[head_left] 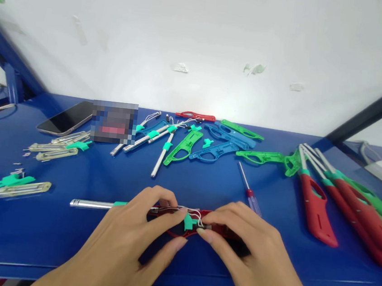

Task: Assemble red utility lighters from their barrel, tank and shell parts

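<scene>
An opened red lighter shell (174, 233) lies along the front of the blue table, with a silver tube (91, 204) pointing left from it. My left hand (134, 228) grips the shell, its index finger by the white wires (195, 212) and its thumb at the near edge. Inside sits a green trigger (188, 222), between my two hands. My right hand (252, 240) is closed, thumb and index finger pinching a small black part (206, 226) where the wires end. My palms and curled fingers hide much of the shell's right end.
A screwdriver (250, 192) lies behind my right hand. Assembled red lighters (318, 211) are on the right. Green (185, 147) and blue shell halves (215, 151) and tubes with wires (162, 153) lie behind. Clear fuel tanks (22, 190) and a phone (67, 116) are left.
</scene>
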Action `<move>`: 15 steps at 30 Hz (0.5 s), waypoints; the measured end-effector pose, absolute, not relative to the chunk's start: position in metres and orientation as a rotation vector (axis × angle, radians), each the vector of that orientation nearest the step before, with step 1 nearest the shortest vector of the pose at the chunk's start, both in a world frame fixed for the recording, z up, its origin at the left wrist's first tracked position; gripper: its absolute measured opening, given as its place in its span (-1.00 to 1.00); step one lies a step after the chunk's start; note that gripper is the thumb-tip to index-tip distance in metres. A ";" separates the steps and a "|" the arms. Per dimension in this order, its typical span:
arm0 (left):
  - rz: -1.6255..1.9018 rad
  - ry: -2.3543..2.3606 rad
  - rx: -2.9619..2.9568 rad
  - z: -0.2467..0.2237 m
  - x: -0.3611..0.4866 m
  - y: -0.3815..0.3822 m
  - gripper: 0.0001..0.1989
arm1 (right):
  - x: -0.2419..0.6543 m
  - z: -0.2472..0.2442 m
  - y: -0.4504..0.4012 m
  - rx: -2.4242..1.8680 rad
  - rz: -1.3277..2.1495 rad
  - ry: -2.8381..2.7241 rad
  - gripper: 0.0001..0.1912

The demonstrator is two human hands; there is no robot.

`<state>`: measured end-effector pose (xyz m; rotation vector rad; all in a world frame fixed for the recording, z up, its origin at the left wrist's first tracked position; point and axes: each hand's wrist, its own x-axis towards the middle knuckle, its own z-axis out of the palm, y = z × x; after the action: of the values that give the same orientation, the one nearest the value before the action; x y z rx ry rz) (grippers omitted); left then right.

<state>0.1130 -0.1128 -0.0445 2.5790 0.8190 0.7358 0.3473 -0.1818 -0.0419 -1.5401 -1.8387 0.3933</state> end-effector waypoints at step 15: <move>0.867 0.824 2.826 -0.053 0.106 -0.129 -0.72 | 0.349 -0.049 -0.202 -1.416 0.283 -1.949 -0.86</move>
<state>0.1063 -0.1293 -0.0531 2.8263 0.8238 0.8670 0.3489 -0.2016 -0.0487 -1.4159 -1.9489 0.2834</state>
